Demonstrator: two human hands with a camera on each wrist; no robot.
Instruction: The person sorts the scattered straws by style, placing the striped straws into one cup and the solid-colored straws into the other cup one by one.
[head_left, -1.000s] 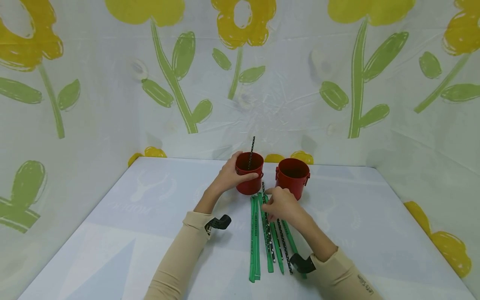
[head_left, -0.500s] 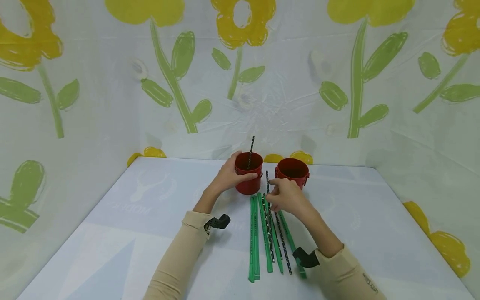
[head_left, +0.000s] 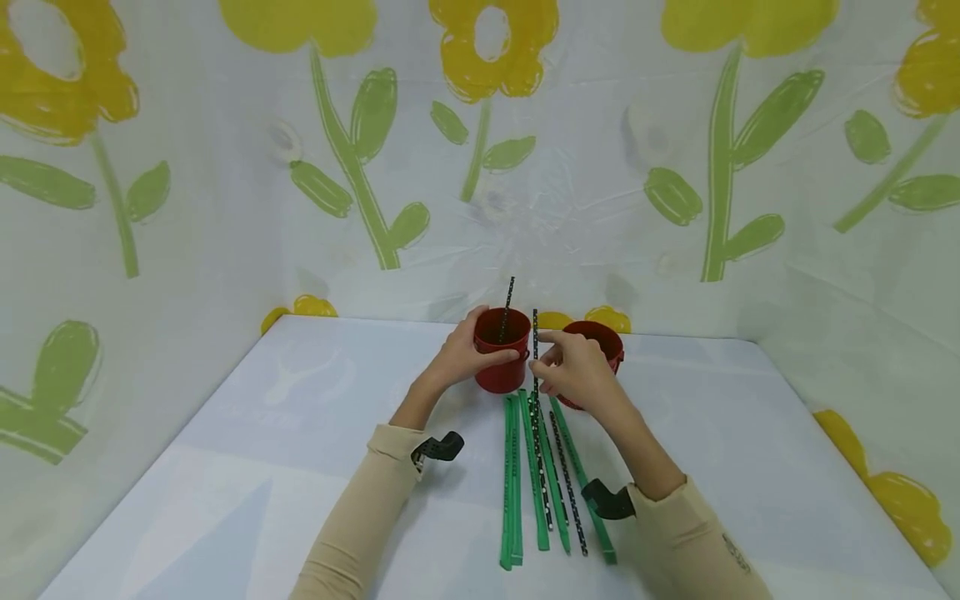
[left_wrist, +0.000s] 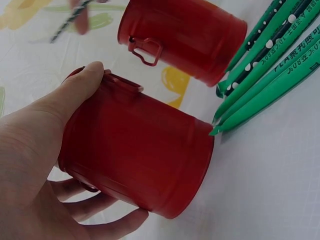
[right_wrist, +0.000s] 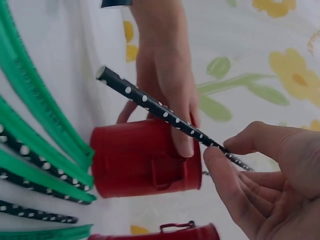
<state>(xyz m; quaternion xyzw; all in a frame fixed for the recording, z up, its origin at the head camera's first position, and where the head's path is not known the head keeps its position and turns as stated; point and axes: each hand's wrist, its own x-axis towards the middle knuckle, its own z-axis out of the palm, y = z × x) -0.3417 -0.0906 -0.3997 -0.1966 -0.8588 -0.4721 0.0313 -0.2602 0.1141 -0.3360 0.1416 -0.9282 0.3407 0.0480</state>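
Observation:
My left hand (head_left: 459, 354) holds a small red bucket (head_left: 498, 379) around its side, with the thumb near the rim. One black straw with white dots (head_left: 511, 293) stands in that bucket, leaning slightly. My right hand (head_left: 581, 371) pinches another black dotted straw (right_wrist: 150, 103) between thumb and fingertips. The held straw is raised nearly upright in the head view, just right of the gripped bucket. Behind the right hand stands a second red bucket (left_wrist: 180, 40), partly hidden by it in the head view.
Several green paper-wrapped straws (head_left: 510, 492) lie on the white table (head_left: 285, 467) in front of the buckets. Among them are loose black dotted straws (head_left: 570, 492). A flower-printed curtain (head_left: 570, 208) rises behind the table's far edge.
My right hand has lifted the pinched straw up and away from the row, toward the left bucket's side. My left hand keeps its grip on the bucket.

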